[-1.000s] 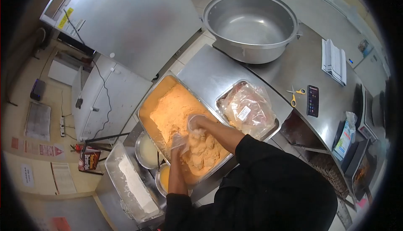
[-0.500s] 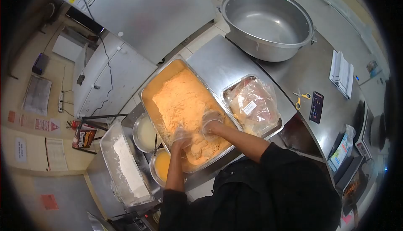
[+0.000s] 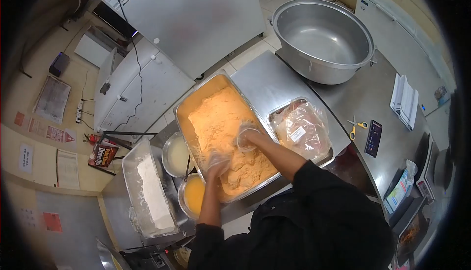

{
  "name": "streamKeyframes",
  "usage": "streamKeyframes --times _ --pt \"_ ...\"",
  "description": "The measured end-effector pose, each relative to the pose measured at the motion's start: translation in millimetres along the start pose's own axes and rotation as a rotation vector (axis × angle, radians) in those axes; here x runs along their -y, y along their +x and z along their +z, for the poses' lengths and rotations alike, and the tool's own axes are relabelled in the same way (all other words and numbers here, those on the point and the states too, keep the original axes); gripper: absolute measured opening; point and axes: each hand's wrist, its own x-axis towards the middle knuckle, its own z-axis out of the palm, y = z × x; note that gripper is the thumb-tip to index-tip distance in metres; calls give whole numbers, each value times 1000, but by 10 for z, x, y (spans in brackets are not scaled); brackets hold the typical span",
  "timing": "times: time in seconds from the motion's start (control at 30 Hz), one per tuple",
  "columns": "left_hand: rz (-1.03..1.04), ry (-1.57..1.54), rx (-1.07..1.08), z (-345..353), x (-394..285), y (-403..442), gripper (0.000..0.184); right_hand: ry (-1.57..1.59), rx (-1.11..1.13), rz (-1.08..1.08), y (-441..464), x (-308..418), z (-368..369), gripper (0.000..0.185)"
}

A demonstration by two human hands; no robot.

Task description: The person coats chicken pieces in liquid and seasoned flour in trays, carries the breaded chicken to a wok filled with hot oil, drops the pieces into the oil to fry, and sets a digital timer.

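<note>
A deep metal tray (image 3: 222,196) holds a wide heap of orange breading crumbs (image 3: 216,113), clumped toward the near end. My left hand (image 3: 219,162), in a clear plastic glove, is in the crumbs near the tray's left side. My right hand (image 3: 248,136), gloved the same way, presses into the crumbs nearer the tray's right side. The fingers of both hands are sunk in crumbs or blurred, so their closing does not show. Right of the tray, a clear plastic bag of pale raw meat (image 3: 306,130) lies in a smaller metal tray (image 3: 326,161).
To the left are a bowl of pale liquid (image 3: 175,154), a bowl of orange liquid (image 3: 195,195) and a pan of white flour (image 3: 153,191). A huge aluminium pot (image 3: 324,34), scissors (image 3: 362,125), a phone (image 3: 374,138) and a notebook (image 3: 405,98) stand or lie on the right counter.
The camera view has shifted, so the scene sits lower and further right. Both hands have moved a little farther up the tray through the crumbs, the right one more.
</note>
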Motion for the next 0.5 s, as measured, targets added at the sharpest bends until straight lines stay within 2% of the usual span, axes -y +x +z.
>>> streamKeyframes --times 0.03,0.1,0.13,0.2,0.27,0.37,0.4,0.47,0.5 --pt "-30 -79 -58 138 52 93 29 -31 -149 -5 108 38 206 65" --pt "-53 -67 -142 192 -22 241 29 -88 55 58 248 237 278 54" --pt "-79 -53 -212 247 33 272 28 -84 55 55 157 276 165 54" --pt "-29 -54 -217 227 136 334 34 63 329 54 138 216 -62 56" --pt "25 -48 -220 114 239 389 41 92 321 37 178 105 -167 54" --pt "-123 -93 -194 76 280 347 46 240 348 8 294 -152 -129 48" --pt "-49 -293 -302 94 322 325 35 287 360 2 297 -210 -112 46" --pt "26 -487 -411 107 419 282 25 332 356 0 322 -262 -70 43" --pt "154 -216 -414 -116 118 -27 23 322 342 -1 311 -251 -38 41"
